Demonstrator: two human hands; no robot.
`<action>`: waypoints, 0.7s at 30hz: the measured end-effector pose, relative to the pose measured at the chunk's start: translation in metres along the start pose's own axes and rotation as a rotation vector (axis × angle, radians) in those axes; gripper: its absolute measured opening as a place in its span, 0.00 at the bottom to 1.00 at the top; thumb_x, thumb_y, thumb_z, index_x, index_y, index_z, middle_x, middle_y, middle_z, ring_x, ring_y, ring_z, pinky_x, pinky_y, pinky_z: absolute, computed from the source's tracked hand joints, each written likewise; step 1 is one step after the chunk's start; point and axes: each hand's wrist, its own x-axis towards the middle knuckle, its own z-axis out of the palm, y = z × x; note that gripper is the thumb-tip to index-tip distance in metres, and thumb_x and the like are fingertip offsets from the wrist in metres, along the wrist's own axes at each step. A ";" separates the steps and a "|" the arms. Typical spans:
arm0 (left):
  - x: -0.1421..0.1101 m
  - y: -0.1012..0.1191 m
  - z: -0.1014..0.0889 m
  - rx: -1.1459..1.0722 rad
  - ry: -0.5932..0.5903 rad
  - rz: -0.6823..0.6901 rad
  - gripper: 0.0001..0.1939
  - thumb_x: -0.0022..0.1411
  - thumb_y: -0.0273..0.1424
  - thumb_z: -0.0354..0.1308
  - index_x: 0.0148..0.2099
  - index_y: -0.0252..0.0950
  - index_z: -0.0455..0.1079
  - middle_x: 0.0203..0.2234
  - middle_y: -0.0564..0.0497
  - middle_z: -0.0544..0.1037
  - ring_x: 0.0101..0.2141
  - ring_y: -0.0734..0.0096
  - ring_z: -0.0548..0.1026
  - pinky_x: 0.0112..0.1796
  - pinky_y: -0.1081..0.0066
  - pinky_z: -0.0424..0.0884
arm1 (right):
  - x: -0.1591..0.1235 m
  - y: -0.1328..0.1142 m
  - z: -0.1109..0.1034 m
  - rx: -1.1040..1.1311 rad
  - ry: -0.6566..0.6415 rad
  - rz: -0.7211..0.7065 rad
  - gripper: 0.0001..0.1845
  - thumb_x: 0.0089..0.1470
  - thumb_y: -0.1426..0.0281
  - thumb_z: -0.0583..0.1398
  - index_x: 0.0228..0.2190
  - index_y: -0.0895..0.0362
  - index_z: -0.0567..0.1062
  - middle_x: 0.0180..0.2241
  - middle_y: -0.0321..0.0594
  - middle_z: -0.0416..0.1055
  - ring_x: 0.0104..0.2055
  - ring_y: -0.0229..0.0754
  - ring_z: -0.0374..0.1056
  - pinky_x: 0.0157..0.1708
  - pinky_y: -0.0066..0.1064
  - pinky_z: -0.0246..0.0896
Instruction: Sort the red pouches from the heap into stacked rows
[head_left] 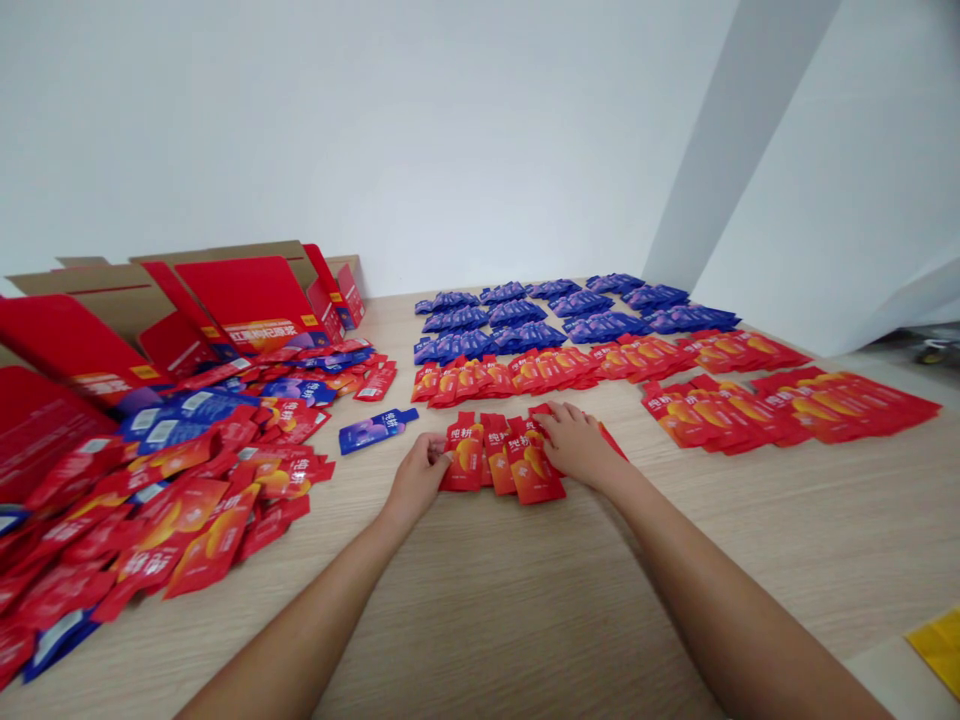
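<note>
A short overlapping row of red pouches (463, 452) with orange fruit pictures lies flat on the table in front of me. My left hand (420, 472) pinches the edge of the leftmost pouch between thumb and fingers. Over the right part of this row rests my right hand (579, 448), its fingers spread and hiding some pouches beneath. One pouch (536, 465) sticks out lower than its neighbours. A single blue pouch (377, 430) lies just beyond my left hand, apart from it.
A mixed heap of red and blue pouches (187, 500) covers the left side. Behind it stand open red cartons (247, 300). Fanned rows of blue pouches (517, 337) and red pouches (840, 408) lie at the back and right. A yellow item (939, 645) is at the right edge.
</note>
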 end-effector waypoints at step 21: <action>0.000 -0.001 0.000 -0.017 -0.008 0.026 0.10 0.50 0.29 0.56 0.38 0.36 0.65 0.28 0.53 0.73 0.29 0.69 0.71 0.33 0.69 0.67 | -0.008 -0.019 -0.006 0.150 0.182 -0.259 0.22 0.58 0.65 0.52 0.55 0.48 0.67 0.64 0.45 0.49 0.66 0.54 0.39 0.59 0.51 0.40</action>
